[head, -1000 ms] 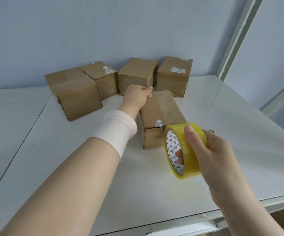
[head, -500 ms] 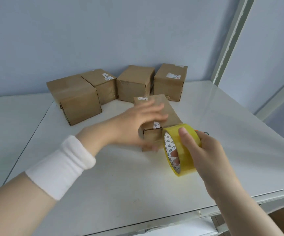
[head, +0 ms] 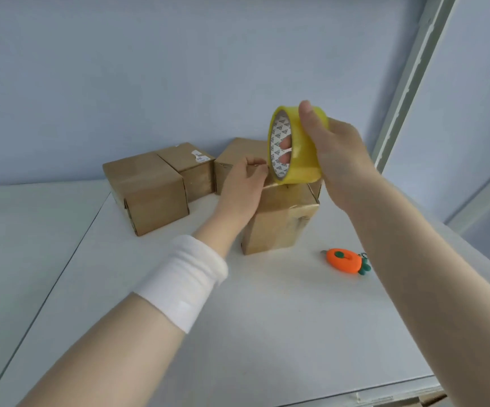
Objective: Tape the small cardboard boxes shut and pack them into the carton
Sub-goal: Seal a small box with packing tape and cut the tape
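Observation:
A small brown cardboard box [head: 279, 227] stands upright on the white table [head: 267, 333], near the middle. My left hand [head: 242, 190], with a white wristband, rests against the box's top left edge, its fingertips pinched together right at the tape roll. My right hand [head: 337, 160] grips a yellow tape roll [head: 296, 145] held on edge just above the box top, with fingers through its core. Three more small boxes stand behind: one at the left [head: 147, 189], one beside it [head: 191, 165] and one partly hidden behind my left hand [head: 237, 154].
An orange carrot-shaped cutter [head: 345, 260] lies on the table right of the box. A blue wall rises close behind the boxes, and a pale metal frame post [head: 408, 77] stands at the right. The table's front edge [head: 355, 398] runs along the bottom.
The box lay on its side and now stands upright. My left hand moved to its top edge. My right hand lifted the tape roll above the box. The orange cutter has come into view.

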{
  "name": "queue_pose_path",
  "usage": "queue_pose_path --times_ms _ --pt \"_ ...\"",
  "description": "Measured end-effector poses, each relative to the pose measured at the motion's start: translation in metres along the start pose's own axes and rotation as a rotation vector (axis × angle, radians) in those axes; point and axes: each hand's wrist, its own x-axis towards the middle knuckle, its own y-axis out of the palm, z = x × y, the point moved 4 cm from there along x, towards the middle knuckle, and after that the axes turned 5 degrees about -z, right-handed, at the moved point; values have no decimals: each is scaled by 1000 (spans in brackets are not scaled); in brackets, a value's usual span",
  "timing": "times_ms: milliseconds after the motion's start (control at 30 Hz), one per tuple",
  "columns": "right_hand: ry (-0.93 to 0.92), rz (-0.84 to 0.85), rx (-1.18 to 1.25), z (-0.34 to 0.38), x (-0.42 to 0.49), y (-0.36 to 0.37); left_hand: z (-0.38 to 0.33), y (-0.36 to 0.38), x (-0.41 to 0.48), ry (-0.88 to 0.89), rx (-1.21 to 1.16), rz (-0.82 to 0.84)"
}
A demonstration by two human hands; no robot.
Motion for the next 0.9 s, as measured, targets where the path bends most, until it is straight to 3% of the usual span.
queue_pose_path --times_ms 167,300,633,900 --pt "24 84 -46 -33 26 13 18 -3 34 -167 36 -41" --pt "-48 -14 -69 -42 31 17 21 -4 43 -203 55 -7" --pt "-73 -151 -41 -11 -24 -6 20 -4 41 -186 76 25" --pt "71 -148 -155 -58 -67 -27 20 -3 41 -157 105 37"
